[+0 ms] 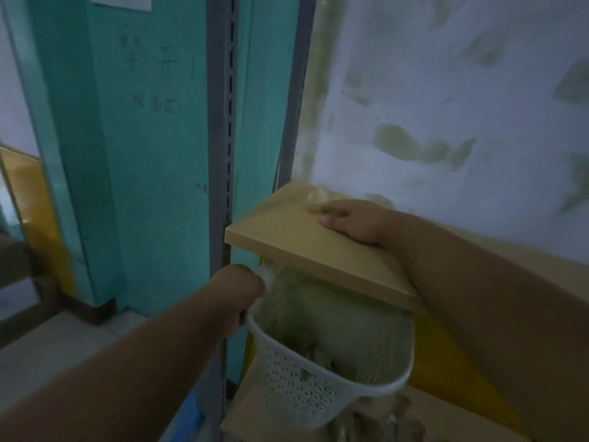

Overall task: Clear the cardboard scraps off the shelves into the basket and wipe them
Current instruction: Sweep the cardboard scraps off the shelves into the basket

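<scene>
I noted wooden shelf [287, 237] under my right hand [353, 221], palm flat, gripping nothing. White perforated basket [306, 387] hung below shelf edge, rim clenched in left hand [239, 295]. Pale scrap [318, 196] lay just beyond right fingertips [328, 215].

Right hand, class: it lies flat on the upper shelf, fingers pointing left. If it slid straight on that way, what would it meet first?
Probably the small pale scrap just beyond the right hand, near the back of the shelf; the picture is too blurred to be sure.
</scene>
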